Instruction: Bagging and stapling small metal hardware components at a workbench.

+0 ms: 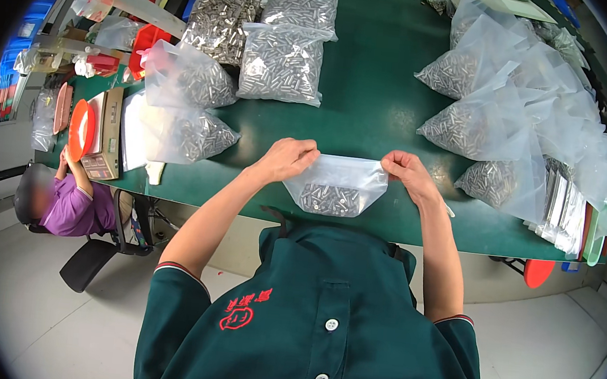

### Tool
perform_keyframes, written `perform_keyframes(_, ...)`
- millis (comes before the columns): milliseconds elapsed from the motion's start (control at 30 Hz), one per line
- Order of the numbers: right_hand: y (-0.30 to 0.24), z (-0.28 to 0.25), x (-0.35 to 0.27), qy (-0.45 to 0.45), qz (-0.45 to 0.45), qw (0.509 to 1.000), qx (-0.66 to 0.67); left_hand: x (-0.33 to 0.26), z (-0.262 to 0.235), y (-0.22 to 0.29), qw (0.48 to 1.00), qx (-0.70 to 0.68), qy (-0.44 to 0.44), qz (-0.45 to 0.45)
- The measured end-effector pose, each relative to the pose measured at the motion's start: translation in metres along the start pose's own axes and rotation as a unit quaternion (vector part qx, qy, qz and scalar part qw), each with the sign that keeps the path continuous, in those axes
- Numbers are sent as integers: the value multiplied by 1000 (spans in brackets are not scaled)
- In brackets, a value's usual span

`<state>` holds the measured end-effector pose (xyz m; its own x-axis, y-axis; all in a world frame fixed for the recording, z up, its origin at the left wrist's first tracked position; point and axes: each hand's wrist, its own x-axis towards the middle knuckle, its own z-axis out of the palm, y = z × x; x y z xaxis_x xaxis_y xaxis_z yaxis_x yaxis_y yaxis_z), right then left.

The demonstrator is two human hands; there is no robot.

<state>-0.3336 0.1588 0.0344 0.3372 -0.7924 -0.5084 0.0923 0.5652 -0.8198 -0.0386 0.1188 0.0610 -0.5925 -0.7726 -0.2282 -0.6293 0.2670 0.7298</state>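
Note:
Between my hands is a clear plastic bag (334,185) at the table's near edge, with small silvery metal cylinders gathered in its lower part. My left hand (290,159) pinches the top left corner of the bag, fingers closed. At the opposite corner my right hand (406,172) grips the plastic between thumb and fingers. The bag's upper edge is stretched straight between the two hands. Whether its mouth is sealed I cannot tell.
Filled flat bags (283,63) lie at the back left, near two looser bags (199,135). Several filled bags (459,128) crowd the right side of the green table (373,72). At far left a person (83,205) sits beside a scale (108,134) and an orange tray (81,130).

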Motion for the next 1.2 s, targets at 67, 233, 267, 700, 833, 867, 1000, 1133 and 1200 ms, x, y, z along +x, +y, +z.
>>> perform_keyframes(67, -6, 0, 0, 12, 0, 1000, -17, 1, -5, 3, 1000, 24, -14, 7)
perform_keyframes(233, -15, 3, -5, 10, 9, 1000, -27, 4, -1, 17, 978, 204, 1, 29)
perform_keyframes(267, -15, 3, -4, 9, 9, 1000, -28, 3, 3, 17, 979, 204, 2, 28)
perform_keyframes(700, 28, -6, 15, 9, 64, 997, 31, 12, 32, 5, 992, 37, 107, -60)
perform_keyframes(833, 52, -3, 20, 14, 91, 989, 116, 12, 33, 5, 992, 42, 115, -41)
perform_keyframes(867, 49, -4, 20, 16, 88, 988, 123, 14, 30, 4, 991, 44, 117, -41)
perform_keyframes(1000, 22, -7, 14, 15, 35, 996, 80, 19, 16, 19, 989, 114, 98, -4)
perform_keyframes(1133, -11, -2, 6, 24, 32, 999, -10, 27, 18, 30, 978, 148, 131, 67)
perform_keyframes(1200, -25, -3, 2, 13, 46, 997, -61, 28, 27, 28, 979, 142, 135, 58)
